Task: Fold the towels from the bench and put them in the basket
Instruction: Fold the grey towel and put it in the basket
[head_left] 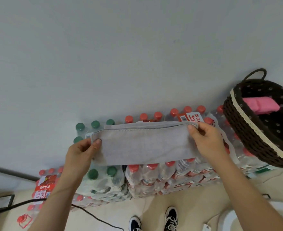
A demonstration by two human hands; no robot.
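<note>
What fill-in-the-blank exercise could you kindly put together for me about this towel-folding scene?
1. The left hand and the right hand each pinch one end of the long towel, whose colour is ____.
2. The folded towel inside the basket is ____.
3. The bottle caps nearest the left hand are ____.
Missing words: grey, pink, green.

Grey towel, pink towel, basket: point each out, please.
grey towel (142, 147): head view, middle of its folded face.
pink towel (260, 104): head view, its top face.
basket (242, 127): head view, woven outer wall.
</note>
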